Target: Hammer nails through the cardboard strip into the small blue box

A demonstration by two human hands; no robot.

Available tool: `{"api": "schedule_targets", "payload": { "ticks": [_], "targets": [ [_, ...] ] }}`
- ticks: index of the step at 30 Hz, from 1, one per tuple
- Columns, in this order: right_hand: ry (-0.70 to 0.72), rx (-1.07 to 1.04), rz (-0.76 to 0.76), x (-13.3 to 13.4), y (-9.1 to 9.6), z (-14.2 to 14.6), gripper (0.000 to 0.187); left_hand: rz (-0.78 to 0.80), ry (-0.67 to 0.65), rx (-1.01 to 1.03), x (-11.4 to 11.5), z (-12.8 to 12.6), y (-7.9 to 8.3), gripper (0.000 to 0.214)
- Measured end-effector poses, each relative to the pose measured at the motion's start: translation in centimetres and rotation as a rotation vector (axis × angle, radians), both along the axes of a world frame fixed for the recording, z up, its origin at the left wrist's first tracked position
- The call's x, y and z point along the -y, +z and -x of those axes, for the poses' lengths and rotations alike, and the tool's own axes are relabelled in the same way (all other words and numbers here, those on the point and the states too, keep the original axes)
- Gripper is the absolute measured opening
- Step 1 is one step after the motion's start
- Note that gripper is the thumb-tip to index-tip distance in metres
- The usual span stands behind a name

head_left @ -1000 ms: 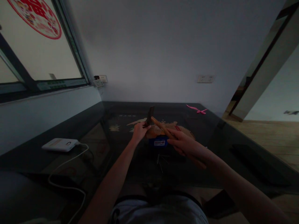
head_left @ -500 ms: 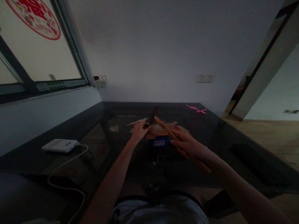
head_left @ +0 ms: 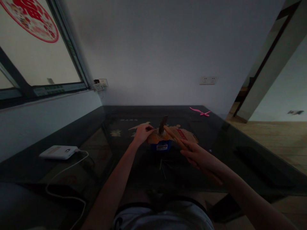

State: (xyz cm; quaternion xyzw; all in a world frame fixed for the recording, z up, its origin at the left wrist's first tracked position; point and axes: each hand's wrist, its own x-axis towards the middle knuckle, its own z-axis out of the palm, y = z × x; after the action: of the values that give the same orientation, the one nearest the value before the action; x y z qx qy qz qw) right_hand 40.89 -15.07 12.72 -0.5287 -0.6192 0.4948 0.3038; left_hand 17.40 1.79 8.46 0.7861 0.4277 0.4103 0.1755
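My right hand [head_left: 200, 156] is closed round the wooden handle of a hammer [head_left: 177, 139]. The hammer's dark head [head_left: 163, 124] is at the top of an orange-brown piece [head_left: 157, 136], whose material I cannot make out. That piece rests on a blue box [head_left: 160, 147] with a white label. At the piece's left edge is my left hand [head_left: 143, 133], its fingers pinched together; whatever they hold is too dark and small to name. Several thin metal pieces, like nails [head_left: 161, 165], lie on the table in front of the box.
A dark glossy table [head_left: 107, 179] carries everything. On its left lies a white power bank [head_left: 59, 152] with a white cable [head_left: 66, 172]. Behind the box is a tan woven-looking item [head_left: 189, 135]. A pink ribbon [head_left: 201, 112] lies far right, a black flat object [head_left: 261, 166] near right.
The hammer head has come down and slightly right, away from my left fingers. My right hand has shifted a little right and down, while my left hand stays by the brown piece.
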Motion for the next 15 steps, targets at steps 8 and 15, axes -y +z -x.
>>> {"api": "schedule_targets", "payload": {
  "ticks": [8,15],
  "targets": [
    [0.011,-0.008,0.001,0.0,0.0,-0.1,0.054,-0.038,0.030,-0.019,-0.1,-0.6,-0.5,0.009],
    [-0.007,0.009,-0.003,-0.2,-0.7,-0.2,0.055,-0.071,0.099,-0.059,0.6,-1.1,0.0,0.008]
  ]
}}
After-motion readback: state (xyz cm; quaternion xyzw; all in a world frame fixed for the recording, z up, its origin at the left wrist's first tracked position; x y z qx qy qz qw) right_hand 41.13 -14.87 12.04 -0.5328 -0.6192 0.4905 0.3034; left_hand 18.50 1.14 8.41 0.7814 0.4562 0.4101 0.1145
